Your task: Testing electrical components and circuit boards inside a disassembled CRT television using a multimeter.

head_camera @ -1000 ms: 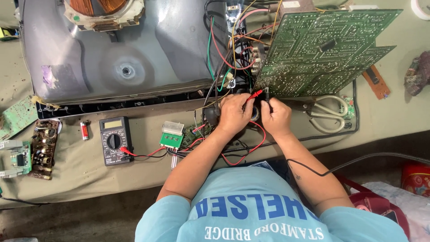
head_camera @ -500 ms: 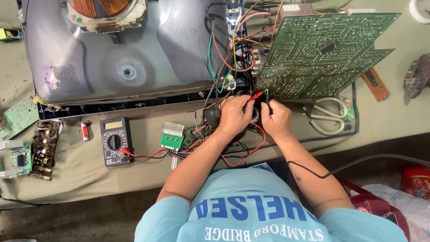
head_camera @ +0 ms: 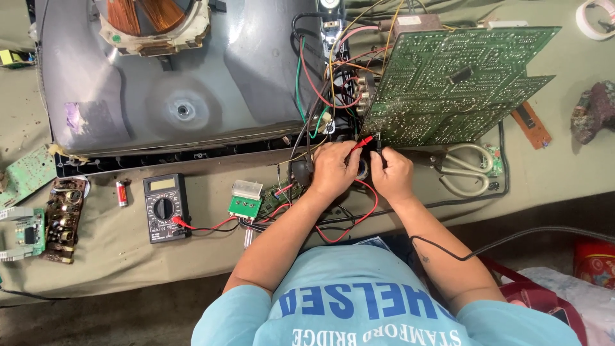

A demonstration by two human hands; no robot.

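My left hand point(head_camera: 333, 170) is closed around a red test probe point(head_camera: 360, 143) whose tip points at the lower left corner of a large green circuit board point(head_camera: 455, 83). Right beside it, my right hand point(head_camera: 392, 176) pinches a black probe point(head_camera: 379, 148) at the same corner. Both hands nearly touch each other. A red lead point(head_camera: 359, 218) loops below my wrists and another runs left to a black multimeter point(head_camera: 164, 206) lying on the cloth-covered bench. What the probe tips touch is hidden by my fingers.
A grey picture tube point(head_camera: 179, 77) with a copper coil fills the upper left, wired to the board. Scissors point(head_camera: 464, 170) lie right of my hands. A small green module point(head_camera: 245, 204), a small battery point(head_camera: 121, 192) and loose boards point(head_camera: 61, 218) lie at left; a tape roll point(head_camera: 596, 18) at top right.
The view has drifted a little. Both hands stay at the board's lower left corner with the probes held as before.
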